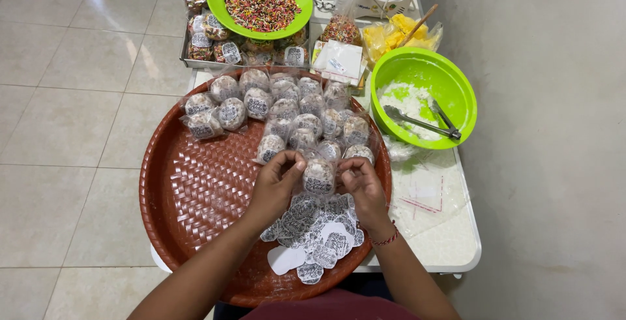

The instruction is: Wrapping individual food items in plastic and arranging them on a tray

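Note:
My left hand (277, 180) and my right hand (360, 186) together pinch a small round snack ball in a clear plastic wrap (319, 176), which carries a white printed label. They hover over a large round brown woven tray (189, 189). Several more wrapped, labelled balls (287, 108) lie in rows on the tray's far half. A loose heap of white printed stickers (316, 228) lies under my wrists at the tray's near edge.
A green bowl with white shreds and metal tongs (424, 121) stands at the right on a white table (450, 242). Another green bowl of coloured sprinkles (262, 3) rests on a metal tray of wrapped balls (212, 46). Empty clear bags (424, 193) lie beside the tray. Tiled floor lies to the left.

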